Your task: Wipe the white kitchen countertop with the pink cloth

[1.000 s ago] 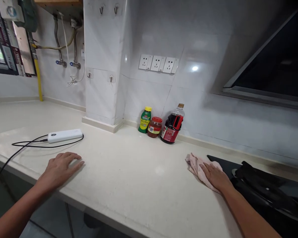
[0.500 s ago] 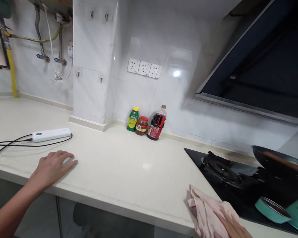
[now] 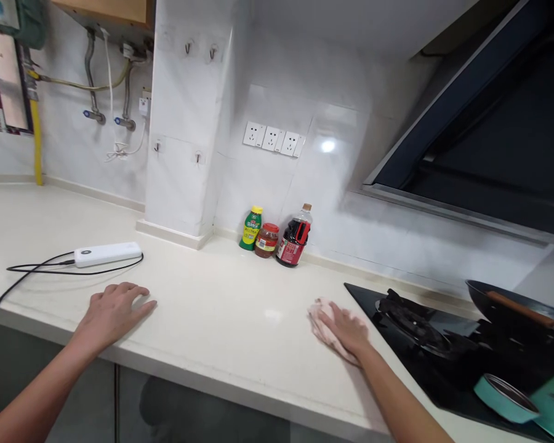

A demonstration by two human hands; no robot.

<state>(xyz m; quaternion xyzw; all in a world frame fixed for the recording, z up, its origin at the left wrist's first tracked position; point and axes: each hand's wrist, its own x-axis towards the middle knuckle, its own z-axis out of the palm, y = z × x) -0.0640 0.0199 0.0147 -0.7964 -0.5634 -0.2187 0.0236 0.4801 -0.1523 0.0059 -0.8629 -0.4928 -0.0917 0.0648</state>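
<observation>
Our right hand [image 3: 346, 329], fingers flat and together, pressed the crumpled pink cloth [image 3: 323, 325] beside the black hob's [image 3: 373, 295] left edge; our left hand [image 3: 115, 307] lay spread, well apart, on the cream stone counter [image 3: 240, 314].

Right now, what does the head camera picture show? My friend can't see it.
A person's right hand presses a pink cloth flat on a pale kitchen counter, beside a black stove. Their left hand rests flat on the counter near a white power bank. Three sauce bottles stand by the wall.

A soft pink cloth [image 3: 325, 326] lies on the smooth, faintly glossy stone countertop [image 3: 240, 332], beside the glossy black hob [image 3: 443, 363].
</observation>
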